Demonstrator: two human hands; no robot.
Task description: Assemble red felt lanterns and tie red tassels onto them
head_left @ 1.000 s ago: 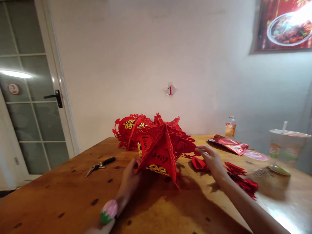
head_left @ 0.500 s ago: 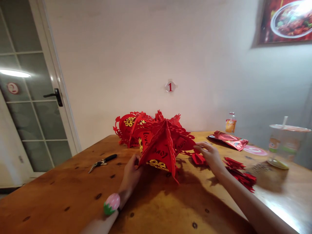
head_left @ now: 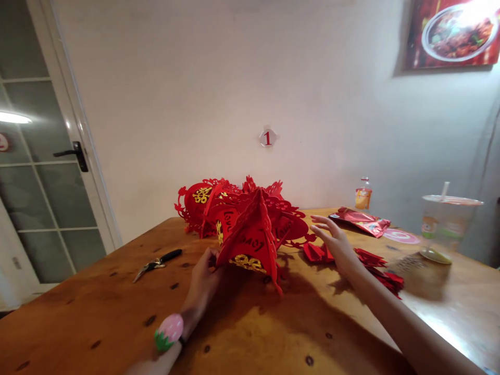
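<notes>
Red lantern (head_left: 250,247), one, cut-out panels with gold ornament and black lettering: mid-tabletop (head_left: 250,333), toward the far edge, tilted. Left hand (head_left: 205,273): thumb and fingers clamped on the lantern's lower left edge, fingertips partly hidden; strawberry ornament (head_left: 169,332) at the wrist. Right hand (head_left: 336,247): fingers apart, holding nothing, just beside the lantern's right side. Second red lantern (head_left: 199,205), gold-trimmed: behind and to the left, near the far left corner. Folded red pieces (head_left: 375,271): under and beside the right forearm. Black-handled tool (head_left: 158,263): left part. Red packet (head_left: 363,221): along the far edge, right; bottle (head_left: 363,195) behind it. Pink disc (head_left: 401,236) and clear cup (head_left: 445,229) with straw: toward the right edge.
</notes>
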